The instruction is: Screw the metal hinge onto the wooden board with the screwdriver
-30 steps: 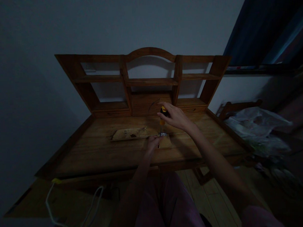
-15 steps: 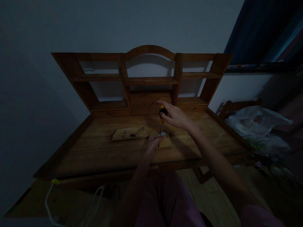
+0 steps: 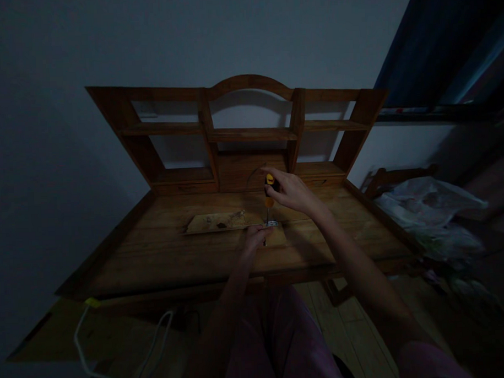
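Gripping a screwdriver (image 3: pixel 269 201), right hand (image 3: pixel 292 192) with fingers (image 3: pixel 273 171) half curled.

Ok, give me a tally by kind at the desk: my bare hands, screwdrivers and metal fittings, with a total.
Left hand and right hand: 2
Screwdriver: 1
Metal fitting: 1
Total: 4

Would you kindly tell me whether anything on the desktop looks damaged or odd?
Yes: the pale wood strip, left of the left hand, bears a dark blotch, unlike the plainer desktop around it; possibly damage or staining.
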`<state>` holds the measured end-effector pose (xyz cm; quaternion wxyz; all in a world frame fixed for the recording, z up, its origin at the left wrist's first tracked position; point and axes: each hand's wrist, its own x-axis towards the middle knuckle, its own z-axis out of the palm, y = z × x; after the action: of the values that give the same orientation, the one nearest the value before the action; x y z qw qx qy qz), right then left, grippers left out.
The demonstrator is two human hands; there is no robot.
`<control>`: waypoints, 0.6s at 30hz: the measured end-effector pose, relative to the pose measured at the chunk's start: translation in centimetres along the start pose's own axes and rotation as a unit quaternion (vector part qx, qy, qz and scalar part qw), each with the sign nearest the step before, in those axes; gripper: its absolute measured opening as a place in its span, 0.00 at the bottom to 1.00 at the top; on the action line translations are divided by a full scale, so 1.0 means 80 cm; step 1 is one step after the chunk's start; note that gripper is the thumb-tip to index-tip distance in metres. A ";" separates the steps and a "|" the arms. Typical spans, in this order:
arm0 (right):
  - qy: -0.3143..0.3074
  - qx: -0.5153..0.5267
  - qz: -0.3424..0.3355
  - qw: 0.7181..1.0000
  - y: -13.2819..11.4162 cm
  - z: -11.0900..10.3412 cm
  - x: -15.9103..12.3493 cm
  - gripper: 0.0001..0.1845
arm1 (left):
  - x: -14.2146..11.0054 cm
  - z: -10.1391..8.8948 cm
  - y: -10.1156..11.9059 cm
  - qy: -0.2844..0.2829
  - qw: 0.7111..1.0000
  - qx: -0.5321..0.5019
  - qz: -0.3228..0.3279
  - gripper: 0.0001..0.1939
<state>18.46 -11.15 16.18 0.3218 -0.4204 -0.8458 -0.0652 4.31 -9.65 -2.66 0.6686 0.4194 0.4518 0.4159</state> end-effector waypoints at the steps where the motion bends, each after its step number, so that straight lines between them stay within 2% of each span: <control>1: -0.002 -0.004 0.005 1.000 -0.001 0.000 0.001 0.22 | -0.002 0.000 0.002 0.001 1.000 0.005 -0.003 0.10; 6: -0.009 -0.052 0.044 0.998 -0.008 -0.001 0.003 0.17 | -0.018 0.003 0.014 0.002 1.000 0.019 -0.020 0.07; 8: -0.010 -0.035 0.027 0.999 -0.010 -0.002 0.003 0.17 | -0.021 0.004 0.016 0.000 1.000 0.017 -0.017 0.07; 11: -0.013 0.016 -0.002 1.000 -0.008 -0.002 0.004 0.21 | -0.023 0.004 0.018 0.001 1.000 0.013 -0.014 0.08; 14: -0.014 0.019 0.009 1.000 -0.007 0.001 0.005 0.18 | -0.021 0.005 0.018 -0.011 1.000 0.003 -0.016 0.08; 18: -0.005 -0.027 0.037 0.999 -0.009 0.002 0.005 0.18 | -0.017 0.009 0.018 0.023 1.000 0.010 -0.016 0.06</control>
<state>17.66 -11.32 16.42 0.3083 -0.4606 -0.8291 -0.0737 4.39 -10.65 -0.77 0.6603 0.4087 0.4779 0.4107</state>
